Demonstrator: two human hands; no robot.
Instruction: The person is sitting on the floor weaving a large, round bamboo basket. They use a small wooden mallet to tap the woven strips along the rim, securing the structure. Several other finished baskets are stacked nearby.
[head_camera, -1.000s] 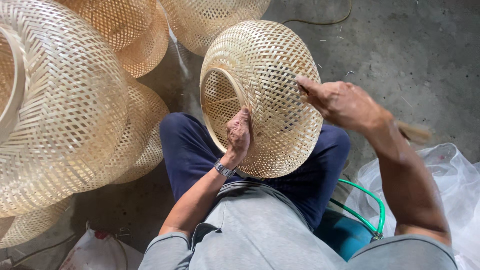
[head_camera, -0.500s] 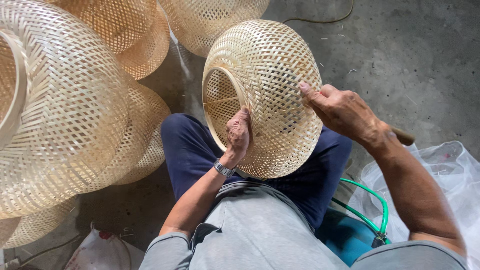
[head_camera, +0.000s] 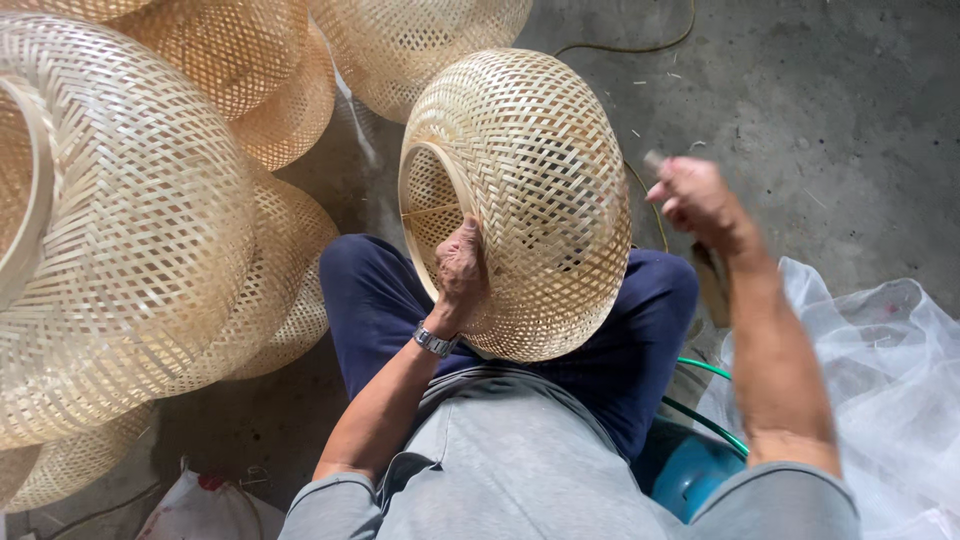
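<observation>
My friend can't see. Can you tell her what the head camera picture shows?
A seated person's left hand grips the rim of a round woven basket resting on their lap, while the right hand is raised beside it, apart from the weave. More woven baskets are piled at the left on a grey floor.

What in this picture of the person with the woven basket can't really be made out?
- What the right hand grips: blurred by motion in the head view, only a small tip shows.
- Left hand fingertips: hidden behind the woven basket rim.
- Blue object: mostly covered by the person's right arm and shirt.
- Big stacked baskets: cut off by the left edge.
</observation>
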